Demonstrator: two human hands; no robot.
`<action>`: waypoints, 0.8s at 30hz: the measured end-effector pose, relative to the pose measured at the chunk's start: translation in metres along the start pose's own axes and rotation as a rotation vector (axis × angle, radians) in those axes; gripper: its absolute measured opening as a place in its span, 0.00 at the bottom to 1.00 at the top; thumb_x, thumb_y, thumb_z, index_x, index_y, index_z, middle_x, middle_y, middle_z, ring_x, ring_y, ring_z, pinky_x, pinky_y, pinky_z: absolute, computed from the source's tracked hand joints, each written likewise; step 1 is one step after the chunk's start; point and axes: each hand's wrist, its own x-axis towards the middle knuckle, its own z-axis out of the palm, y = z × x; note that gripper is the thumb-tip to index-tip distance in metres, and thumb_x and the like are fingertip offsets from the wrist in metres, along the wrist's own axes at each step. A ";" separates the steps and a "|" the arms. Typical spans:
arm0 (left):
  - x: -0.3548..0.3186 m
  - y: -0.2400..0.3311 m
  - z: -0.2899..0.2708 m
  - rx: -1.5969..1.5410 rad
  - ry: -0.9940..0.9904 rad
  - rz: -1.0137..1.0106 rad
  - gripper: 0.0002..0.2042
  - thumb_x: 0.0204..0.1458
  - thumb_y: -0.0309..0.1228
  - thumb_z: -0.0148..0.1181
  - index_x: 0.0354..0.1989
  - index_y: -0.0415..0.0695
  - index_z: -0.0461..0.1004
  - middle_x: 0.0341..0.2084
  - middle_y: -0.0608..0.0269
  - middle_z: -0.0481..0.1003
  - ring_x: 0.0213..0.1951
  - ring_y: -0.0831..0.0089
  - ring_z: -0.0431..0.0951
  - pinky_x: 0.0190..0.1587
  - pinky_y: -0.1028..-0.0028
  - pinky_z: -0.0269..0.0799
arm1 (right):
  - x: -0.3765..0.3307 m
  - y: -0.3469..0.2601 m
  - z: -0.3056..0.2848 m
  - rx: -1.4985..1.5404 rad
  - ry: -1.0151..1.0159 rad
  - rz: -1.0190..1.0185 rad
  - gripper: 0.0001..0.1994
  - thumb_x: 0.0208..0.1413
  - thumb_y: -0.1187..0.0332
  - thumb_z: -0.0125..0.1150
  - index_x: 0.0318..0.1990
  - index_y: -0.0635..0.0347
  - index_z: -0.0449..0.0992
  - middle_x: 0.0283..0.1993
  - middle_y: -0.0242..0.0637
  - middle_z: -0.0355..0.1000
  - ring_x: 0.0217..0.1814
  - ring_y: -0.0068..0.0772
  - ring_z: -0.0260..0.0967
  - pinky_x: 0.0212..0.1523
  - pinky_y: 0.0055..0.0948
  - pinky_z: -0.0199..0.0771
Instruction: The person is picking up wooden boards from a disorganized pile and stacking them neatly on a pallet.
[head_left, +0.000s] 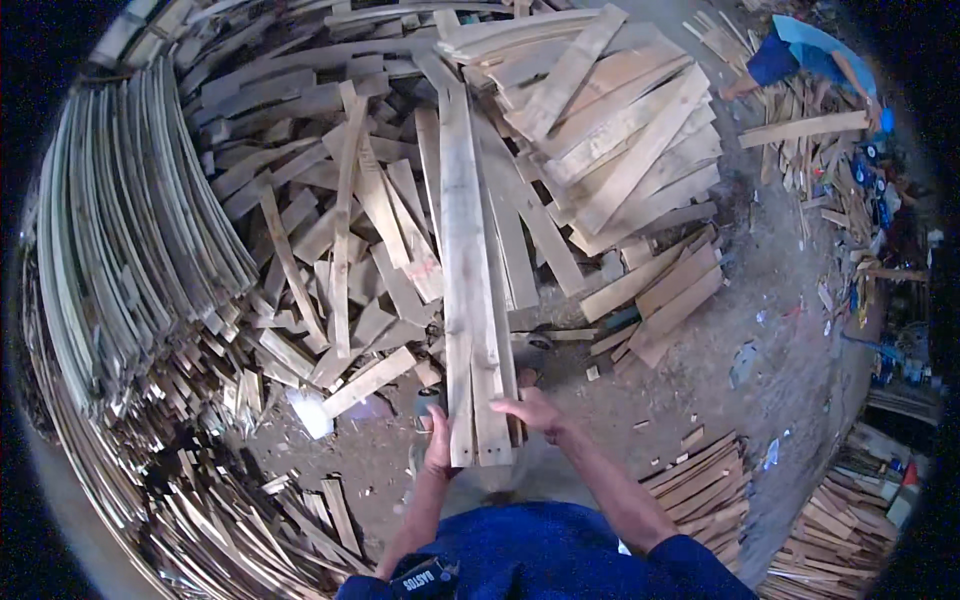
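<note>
Long pale wooden planks (465,290) stretch away from me in a bundle, their near ends between my hands. My left hand (438,440) grips the bundle's left edge with the thumb up along the side. On the right edge, my right hand (532,408) is closed round the planks, thumb on top and fingers hidden beneath. The far ends reach over a heap of loose boards (390,200). Small dark holes show at the near ends.
Tall stacks of thin slats (140,230) stand at the left. A pile of wider boards (620,130) lies at the far right. Bundled slats (705,490) rest at the near right. At the upper right, another person in blue (810,50) bends beside a board (805,128).
</note>
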 end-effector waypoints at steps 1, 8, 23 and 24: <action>0.006 -0.005 -0.017 0.084 0.123 0.100 0.35 0.57 0.60 0.43 0.61 0.41 0.62 0.53 0.58 0.71 0.52 0.65 0.73 0.55 0.65 0.68 | -0.003 -0.004 0.005 0.004 -0.013 -0.006 0.22 0.54 0.52 0.60 0.46 0.63 0.77 0.43 0.39 0.76 0.43 0.29 0.72 0.44 0.30 0.70; -0.012 0.035 0.047 0.546 -0.028 -0.309 0.27 0.47 0.36 0.64 0.57 0.44 0.64 0.45 0.59 0.73 0.46 0.68 0.74 0.50 0.63 0.71 | -0.023 -0.017 -0.040 -0.687 0.222 -0.174 0.32 0.50 0.38 0.54 0.36 0.65 0.79 0.28 0.48 0.76 0.30 0.43 0.74 0.36 0.39 0.70; -0.257 -0.003 0.055 0.765 0.481 -0.194 0.43 0.40 0.36 0.72 0.62 0.34 0.52 0.37 0.54 0.77 0.41 0.68 0.78 0.41 0.69 0.75 | 0.053 0.014 -0.008 0.900 -0.271 0.372 0.40 0.47 0.30 0.53 0.56 0.54 0.61 0.52 0.37 0.65 0.55 0.42 0.64 0.52 0.56 0.63; -0.279 -0.016 0.058 0.658 0.564 -0.213 0.47 0.38 0.36 0.74 0.63 0.34 0.49 0.39 0.52 0.76 0.40 0.66 0.78 0.40 0.69 0.75 | 0.055 0.027 0.000 0.921 -0.246 0.372 0.40 0.46 0.29 0.53 0.57 0.53 0.63 0.53 0.36 0.66 0.55 0.42 0.64 0.53 0.54 0.64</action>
